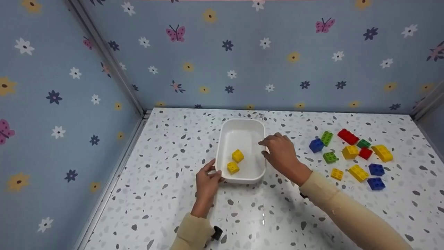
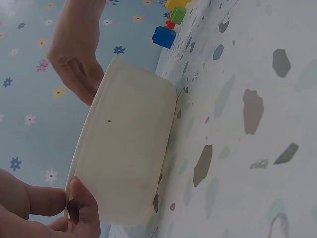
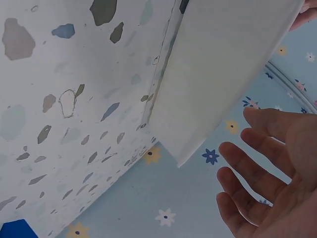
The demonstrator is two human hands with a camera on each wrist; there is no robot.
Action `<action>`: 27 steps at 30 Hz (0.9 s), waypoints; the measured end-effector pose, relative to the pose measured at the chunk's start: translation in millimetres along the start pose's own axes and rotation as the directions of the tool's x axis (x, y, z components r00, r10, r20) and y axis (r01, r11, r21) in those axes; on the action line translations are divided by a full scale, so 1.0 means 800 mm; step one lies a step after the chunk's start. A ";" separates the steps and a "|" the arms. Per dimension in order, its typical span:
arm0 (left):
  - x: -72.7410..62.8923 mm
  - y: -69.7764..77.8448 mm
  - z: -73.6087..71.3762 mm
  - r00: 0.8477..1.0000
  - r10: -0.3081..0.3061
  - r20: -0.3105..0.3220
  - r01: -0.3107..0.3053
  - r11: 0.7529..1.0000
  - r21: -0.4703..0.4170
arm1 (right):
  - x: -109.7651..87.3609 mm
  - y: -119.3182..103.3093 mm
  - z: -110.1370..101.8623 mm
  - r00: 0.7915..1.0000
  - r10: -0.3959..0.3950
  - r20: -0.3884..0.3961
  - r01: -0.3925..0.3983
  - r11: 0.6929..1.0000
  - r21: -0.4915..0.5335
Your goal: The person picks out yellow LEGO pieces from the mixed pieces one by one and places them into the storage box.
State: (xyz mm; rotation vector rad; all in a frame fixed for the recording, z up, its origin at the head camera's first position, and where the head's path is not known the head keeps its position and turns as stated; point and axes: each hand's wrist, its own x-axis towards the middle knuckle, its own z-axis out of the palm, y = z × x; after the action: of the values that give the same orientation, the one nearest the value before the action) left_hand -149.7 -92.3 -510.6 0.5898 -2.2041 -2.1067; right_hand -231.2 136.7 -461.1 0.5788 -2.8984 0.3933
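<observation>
The left hand point(image 1: 208, 180) pinches the tub point(image 1: 242, 181), the right hand point(image 1: 281, 152) is empty, fingers loosely apart, at its right rim; with two yellow bricks point(image 1: 237, 156) inside, filling seems in hand, next calling for a loose brick point(image 1: 350, 152)

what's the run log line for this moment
left hand: grips white tub | right hand: empty, near tub's right rim | in tub: two yellow blocks

lettering: none can be read in any view | labels, brands, numbers, signs: none can be made out | surfaces: nothing legible is borne by white tray point(image 2: 129, 134), toy bricks point(image 1: 348, 136), patterned wall point(image 1: 242, 66) or speckled tabletop point(image 1: 166, 194)
</observation>
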 end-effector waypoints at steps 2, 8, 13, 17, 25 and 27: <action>0.000 -0.001 0.000 1.000 -0.001 0.000 0.001 1.000 0.000 | -0.003 0.005 0.001 1.000 -0.003 -0.016 0.003 1.000 0.004; -0.002 -0.004 -0.002 1.000 0.026 0.000 -0.026 0.999 -0.034 | -0.013 0.017 0.005 0.997 -0.022 -0.077 0.024 1.000 0.016; -0.002 -0.006 -0.002 0.999 0.033 0.008 -0.033 0.998 -0.045 | -0.022 0.029 0.008 0.993 -0.035 -0.116 0.040 0.999 0.036; -0.001 -0.006 -0.002 1.000 0.030 0.006 -0.030 0.999 -0.044 | -0.026 0.037 0.007 0.991 -0.042 -0.124 0.048 0.998 0.048; 0.000 -0.005 0.000 1.000 0.018 0.011 -0.017 0.999 -0.038 | -0.031 0.051 0.006 0.989 -0.038 -0.143 0.042 0.999 0.021; 0.000 -0.005 0.000 1.000 0.015 0.011 -0.015 0.999 -0.041 | -0.032 0.054 0.006 0.989 -0.038 -0.140 0.042 0.999 0.025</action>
State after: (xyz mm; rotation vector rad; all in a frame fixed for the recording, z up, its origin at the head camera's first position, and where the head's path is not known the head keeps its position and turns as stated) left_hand -148.6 -92.6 -514.1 0.5585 -2.1580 -2.1477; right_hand -225.1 183.2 -480.4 0.5882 -2.7474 0.4500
